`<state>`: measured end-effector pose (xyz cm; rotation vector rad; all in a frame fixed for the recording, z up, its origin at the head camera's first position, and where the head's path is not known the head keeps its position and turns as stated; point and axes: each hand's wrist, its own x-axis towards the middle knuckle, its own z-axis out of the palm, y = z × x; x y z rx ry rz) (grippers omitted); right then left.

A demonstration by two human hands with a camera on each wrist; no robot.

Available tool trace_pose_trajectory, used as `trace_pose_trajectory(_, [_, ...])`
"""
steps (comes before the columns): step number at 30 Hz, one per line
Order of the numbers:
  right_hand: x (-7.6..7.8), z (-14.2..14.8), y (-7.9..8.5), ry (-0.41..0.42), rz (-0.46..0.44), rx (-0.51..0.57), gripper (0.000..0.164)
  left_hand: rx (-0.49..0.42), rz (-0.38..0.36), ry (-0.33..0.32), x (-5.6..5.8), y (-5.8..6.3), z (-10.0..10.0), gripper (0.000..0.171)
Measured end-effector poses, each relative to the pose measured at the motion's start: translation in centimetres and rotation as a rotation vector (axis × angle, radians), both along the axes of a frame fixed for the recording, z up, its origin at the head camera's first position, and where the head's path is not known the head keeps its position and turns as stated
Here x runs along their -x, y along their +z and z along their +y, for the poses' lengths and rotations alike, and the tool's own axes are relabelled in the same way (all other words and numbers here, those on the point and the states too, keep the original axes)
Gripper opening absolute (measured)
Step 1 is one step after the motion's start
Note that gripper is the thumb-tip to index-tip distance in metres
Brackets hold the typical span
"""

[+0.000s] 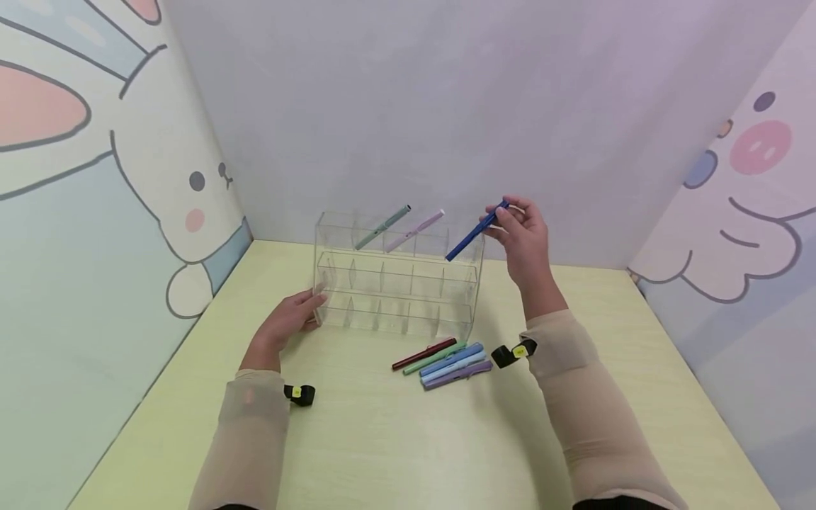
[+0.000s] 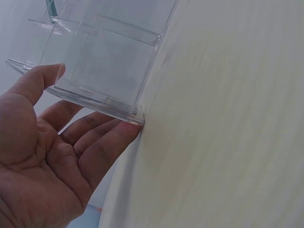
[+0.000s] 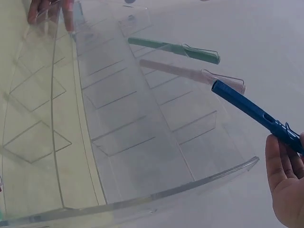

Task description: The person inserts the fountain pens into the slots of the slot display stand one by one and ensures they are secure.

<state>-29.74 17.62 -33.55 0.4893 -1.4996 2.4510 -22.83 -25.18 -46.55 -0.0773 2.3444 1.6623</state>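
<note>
A clear acrylic pen rack (image 1: 395, 283) with stepped, divided tiers stands on the table. My left hand (image 1: 295, 315) grips its left side; in the left wrist view, the thumb (image 2: 50, 76) lies on one side of the panel and the fingers on the other. Above the top tier's right end, my right hand (image 1: 524, 230) pinches a dark blue pen (image 1: 472, 237) near its clip end, the other end slanting down to the left. A grey-green pen (image 1: 382, 227) and a pale pink pen (image 1: 416, 231) lean in the top tier.
In front of the rack lie several pens side by side: a dark red pen (image 1: 423, 354), a light green pen (image 1: 435, 358), a blue pen (image 1: 451, 360), a light blue pen (image 1: 454, 369) and a purple pen (image 1: 457, 376). Cartoon-printed panels (image 1: 210, 234) flank the table, with a plain wall (image 1: 408, 106) behind.
</note>
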Motion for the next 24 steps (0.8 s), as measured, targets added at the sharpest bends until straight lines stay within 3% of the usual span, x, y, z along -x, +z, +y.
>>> trace_pose_trajectory(1, [0.2,-0.2,0.1,-0.003,-0.008,0.026,0.032,0.001,0.006,0.003,0.2,-0.5,-0.2,0.070])
trace_pose_trajectory(11, [1.6,-1.2,0.7,-0.062,-0.059,0.185,0.034,-0.018,0.005,-0.003,0.1,-0.5,-0.1,0.069])
trace_pose_trajectory(17, [2.3,-1.3,0.8,-0.118,-0.086,0.228,0.040,-0.029,-0.017,0.004,0.2,-0.7,-0.1,0.071])
trace_pose_trajectory(24, [2.7,-1.6,0.9,-0.129,-0.106,0.261,0.031,-0.025,-0.021,0.012,0.4,-0.8,0.0,0.072])
